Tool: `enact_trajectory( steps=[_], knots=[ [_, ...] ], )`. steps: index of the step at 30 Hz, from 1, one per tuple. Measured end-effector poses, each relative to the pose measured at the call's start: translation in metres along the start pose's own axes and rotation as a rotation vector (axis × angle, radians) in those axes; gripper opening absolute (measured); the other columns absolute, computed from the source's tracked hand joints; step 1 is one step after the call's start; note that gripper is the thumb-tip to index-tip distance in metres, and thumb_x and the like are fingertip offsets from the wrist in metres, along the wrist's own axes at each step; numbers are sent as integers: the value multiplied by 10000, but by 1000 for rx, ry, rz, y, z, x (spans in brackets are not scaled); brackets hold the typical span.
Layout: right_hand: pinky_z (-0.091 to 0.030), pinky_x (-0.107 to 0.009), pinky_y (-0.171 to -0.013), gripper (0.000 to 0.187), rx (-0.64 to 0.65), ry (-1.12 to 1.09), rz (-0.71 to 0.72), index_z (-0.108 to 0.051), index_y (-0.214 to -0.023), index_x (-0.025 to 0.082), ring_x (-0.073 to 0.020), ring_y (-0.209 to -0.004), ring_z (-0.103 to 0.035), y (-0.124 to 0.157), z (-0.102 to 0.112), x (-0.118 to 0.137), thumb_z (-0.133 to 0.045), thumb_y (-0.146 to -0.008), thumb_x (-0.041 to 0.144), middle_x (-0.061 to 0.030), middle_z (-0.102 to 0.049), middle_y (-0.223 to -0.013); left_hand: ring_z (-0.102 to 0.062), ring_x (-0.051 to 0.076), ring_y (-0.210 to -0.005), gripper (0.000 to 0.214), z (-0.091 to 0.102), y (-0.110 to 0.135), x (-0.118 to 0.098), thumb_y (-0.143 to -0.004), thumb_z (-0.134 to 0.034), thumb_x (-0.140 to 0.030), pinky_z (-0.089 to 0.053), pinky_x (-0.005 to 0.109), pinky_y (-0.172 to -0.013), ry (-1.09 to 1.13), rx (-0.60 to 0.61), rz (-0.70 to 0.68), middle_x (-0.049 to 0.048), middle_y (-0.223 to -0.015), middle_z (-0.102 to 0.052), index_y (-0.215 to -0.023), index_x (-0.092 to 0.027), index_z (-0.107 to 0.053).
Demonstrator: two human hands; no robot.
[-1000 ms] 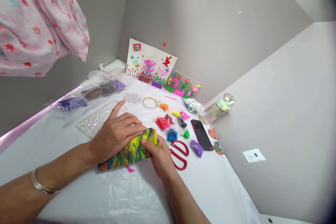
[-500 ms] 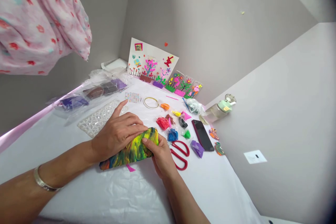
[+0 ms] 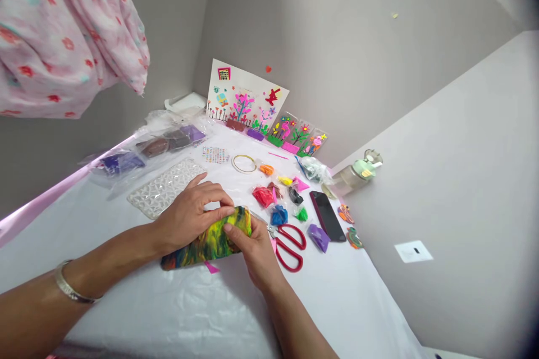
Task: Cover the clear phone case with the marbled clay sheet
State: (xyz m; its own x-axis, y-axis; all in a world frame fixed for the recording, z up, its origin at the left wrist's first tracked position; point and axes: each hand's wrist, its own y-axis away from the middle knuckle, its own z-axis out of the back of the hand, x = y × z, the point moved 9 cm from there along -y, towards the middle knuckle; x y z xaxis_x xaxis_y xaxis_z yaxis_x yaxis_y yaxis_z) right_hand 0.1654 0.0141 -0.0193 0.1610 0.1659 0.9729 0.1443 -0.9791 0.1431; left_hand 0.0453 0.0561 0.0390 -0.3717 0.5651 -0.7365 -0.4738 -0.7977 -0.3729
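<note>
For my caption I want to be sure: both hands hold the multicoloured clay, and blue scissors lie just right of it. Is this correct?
No. The head view shows the scissors are red, not blue. The left hand and right hand do hold the clay, and the scissors lie just right of it.

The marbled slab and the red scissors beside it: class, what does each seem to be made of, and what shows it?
Marbled slab: probably soft modelling clay, fairly matte; its yellow, green, orange and blue streaks smear together and the left hand and right hand pinch its end. Red scissors: smooth plastic handles by their look; blades mostly hidden.
</note>
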Motion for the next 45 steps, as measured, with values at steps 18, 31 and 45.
enact_trajectory(
  steps=[18,31,45],
  knots=[
    [-438,-258,-649,244,104,-22,-126,-720,-875,185,-133,-633,-531,5,-12,-11,-830,-772,376,10,-629,-739,-627,211,-946,195,-3,2,4,-912,-628,-392,-422,333,-924,297,102,197,-21,-895,-688,-847,-226,-707],
    [-452,-258,-652,251,142,-20,-147,-721,-856,189,-130,-620,-536,7,-16,-9,-833,-763,393,20,-639,-717,-645,191,-906,281,-5,3,4,-965,-572,-451,-431,289,-865,315,146,194,-24,-913,-704,-877,-229,-720],
    [-523,-289,-703,270,-3,-96,-90,-763,-890,198,-168,-676,-642,2,3,5,-870,-725,383,-3,-722,-777,-642,196,-884,469,6,-2,7,-1049,-341,-465,-438,266,-821,224,319,135,2,-932,-733,-948,-202,-716]
  ],
)
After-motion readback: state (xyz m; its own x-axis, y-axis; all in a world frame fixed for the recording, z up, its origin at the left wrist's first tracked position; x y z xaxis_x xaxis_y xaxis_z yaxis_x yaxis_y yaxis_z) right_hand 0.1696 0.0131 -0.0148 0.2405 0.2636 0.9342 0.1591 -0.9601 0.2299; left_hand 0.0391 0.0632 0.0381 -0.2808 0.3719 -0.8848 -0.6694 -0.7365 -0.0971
